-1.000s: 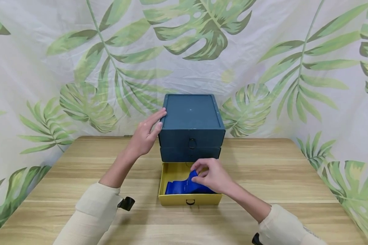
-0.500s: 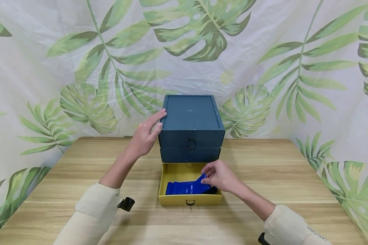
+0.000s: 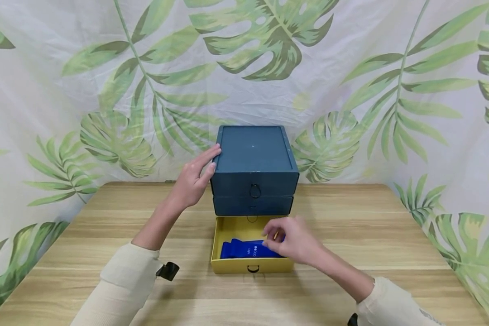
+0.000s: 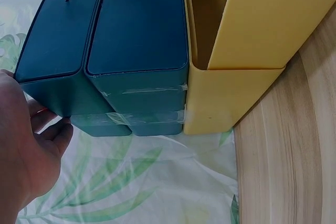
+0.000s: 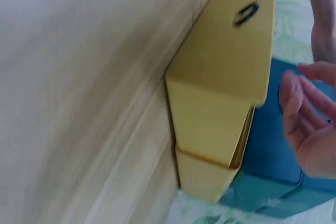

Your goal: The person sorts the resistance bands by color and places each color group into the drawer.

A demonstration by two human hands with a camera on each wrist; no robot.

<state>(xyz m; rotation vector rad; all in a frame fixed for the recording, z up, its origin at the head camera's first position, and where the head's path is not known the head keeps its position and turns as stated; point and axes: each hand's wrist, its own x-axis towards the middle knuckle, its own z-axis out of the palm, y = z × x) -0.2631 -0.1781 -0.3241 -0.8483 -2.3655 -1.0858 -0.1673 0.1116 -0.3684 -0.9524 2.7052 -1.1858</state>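
In the head view, a flat, folded blue resistance band (image 3: pixel 242 249) printed with "Light" lies in the pulled-out yellow drawer (image 3: pixel 230 266). Over the drawer's right side hovers my right hand (image 3: pixel 292 240), fingers loosely bent. The right wrist view shows nothing between the fingers of this right hand (image 5: pixel 315 124); there the drawer's front wall (image 5: pixel 226 40) hides the band. My left hand (image 3: pixel 193 181) rests against the left side of the dark blue drawer boxes (image 3: pixel 252 151), fingertips at the top edge. From the left wrist view, this left hand (image 4: pixel 31 145) touches the topmost box.
Two blue boxes stand stacked on the yellow box casing (image 4: pixel 220 98), strips of clear tape (image 4: pixel 147 116) on their side. Ring pulls (image 3: pixel 253 269) hang on the fronts. Behind the wooden table (image 3: pixel 126 217) hangs a leaf-patterned cloth (image 3: pixel 252 99).
My right hand has drawn the blue band rightward, laid its raised end down and let go of it. My left hand has stayed on the box.
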